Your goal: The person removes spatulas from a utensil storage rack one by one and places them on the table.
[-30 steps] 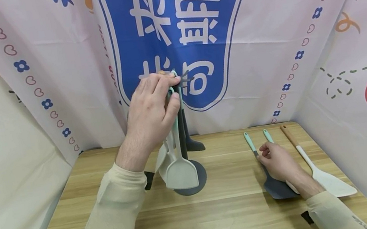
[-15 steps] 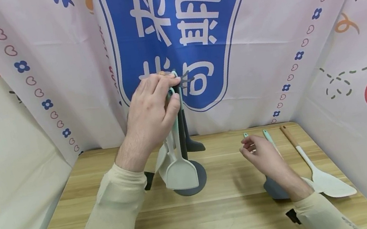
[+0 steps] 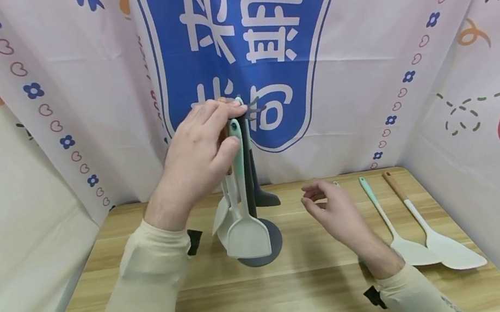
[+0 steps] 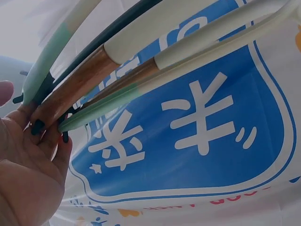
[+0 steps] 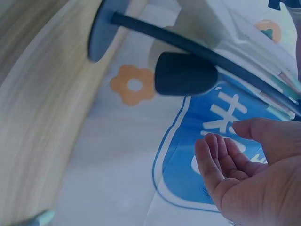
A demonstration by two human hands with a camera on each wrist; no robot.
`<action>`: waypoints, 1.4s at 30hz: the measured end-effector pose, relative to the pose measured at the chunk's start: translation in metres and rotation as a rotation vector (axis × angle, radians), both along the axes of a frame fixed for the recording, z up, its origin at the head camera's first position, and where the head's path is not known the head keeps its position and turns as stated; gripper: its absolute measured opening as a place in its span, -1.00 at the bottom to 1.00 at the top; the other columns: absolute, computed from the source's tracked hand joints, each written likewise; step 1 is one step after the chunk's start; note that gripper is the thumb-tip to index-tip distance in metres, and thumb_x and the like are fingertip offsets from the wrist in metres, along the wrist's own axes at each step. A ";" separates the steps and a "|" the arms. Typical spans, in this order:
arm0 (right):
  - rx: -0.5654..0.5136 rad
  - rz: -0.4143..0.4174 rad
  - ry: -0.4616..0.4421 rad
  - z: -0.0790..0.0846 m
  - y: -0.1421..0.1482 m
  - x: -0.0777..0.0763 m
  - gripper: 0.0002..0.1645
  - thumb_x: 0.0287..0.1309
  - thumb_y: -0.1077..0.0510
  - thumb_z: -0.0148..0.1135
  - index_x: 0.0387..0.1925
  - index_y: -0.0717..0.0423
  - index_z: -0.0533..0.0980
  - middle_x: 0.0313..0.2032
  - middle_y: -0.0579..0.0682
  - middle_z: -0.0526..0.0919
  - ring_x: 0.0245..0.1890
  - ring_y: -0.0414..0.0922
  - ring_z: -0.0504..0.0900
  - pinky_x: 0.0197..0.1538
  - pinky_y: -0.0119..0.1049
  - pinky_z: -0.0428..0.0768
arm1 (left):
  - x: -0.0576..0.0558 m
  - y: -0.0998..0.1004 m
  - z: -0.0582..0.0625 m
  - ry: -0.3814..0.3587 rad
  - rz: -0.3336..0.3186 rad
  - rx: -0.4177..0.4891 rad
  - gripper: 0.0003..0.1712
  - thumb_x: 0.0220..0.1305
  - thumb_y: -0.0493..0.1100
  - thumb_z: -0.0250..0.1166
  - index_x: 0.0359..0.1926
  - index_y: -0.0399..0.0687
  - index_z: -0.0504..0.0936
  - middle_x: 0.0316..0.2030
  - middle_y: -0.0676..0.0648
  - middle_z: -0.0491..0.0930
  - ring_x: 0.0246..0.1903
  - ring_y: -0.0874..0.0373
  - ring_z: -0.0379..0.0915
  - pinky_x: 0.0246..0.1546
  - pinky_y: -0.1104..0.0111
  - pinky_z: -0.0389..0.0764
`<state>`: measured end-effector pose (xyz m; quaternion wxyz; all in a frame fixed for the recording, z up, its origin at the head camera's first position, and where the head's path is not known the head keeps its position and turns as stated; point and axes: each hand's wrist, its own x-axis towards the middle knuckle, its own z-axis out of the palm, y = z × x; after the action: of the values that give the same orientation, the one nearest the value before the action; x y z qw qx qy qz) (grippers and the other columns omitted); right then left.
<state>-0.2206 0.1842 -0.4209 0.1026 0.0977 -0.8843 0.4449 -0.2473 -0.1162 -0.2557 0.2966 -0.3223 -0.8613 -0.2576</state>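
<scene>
My left hand [image 3: 195,154] rests on top of a utensil stand whose round dark base [image 3: 275,240] stands on the table. Hanging from it are a pale turner with a mint handle [image 3: 247,236], other pale utensils and a dark utensil [image 3: 266,198]. In the left wrist view, the fingers touch the hook area beside a wooden handle [image 4: 77,87], thumb apart. My right hand [image 3: 339,213] hovers right of the stand, fingers loosely bent, holding nothing. It mostly hides a dark turner on the table; only the mint handle tip [image 3: 336,184] shows clearly.
On the right of the wooden table [image 3: 256,309] lie a pale turner with a mint handle [image 3: 412,250] and a white turner with a wooden handle [image 3: 454,251]. A printed cloth [image 3: 309,151] hangs close behind the stand.
My right hand has moved left from above the lying turners toward the stand, uncovering the pale mint-handled one. The left thumb has shifted slightly left, off the hanging turner's handle.
</scene>
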 end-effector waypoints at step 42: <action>-0.258 0.285 0.062 0.012 -0.096 0.004 -0.70 0.63 0.27 0.43 0.28 0.13 0.71 0.13 0.12 0.86 0.17 0.02 0.85 0.32 0.03 0.91 | -0.015 -0.014 0.015 -0.134 -0.092 0.053 -0.43 0.80 -0.12 -0.02 0.47 0.19 0.83 0.46 -0.01 0.79 0.53 -0.04 0.58 0.82 -0.08 0.43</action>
<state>-0.2169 0.0877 -0.4087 0.0777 0.2216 -0.7935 0.5614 -0.2622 -0.1303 -0.2405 0.2347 -0.3355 -0.8563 -0.3148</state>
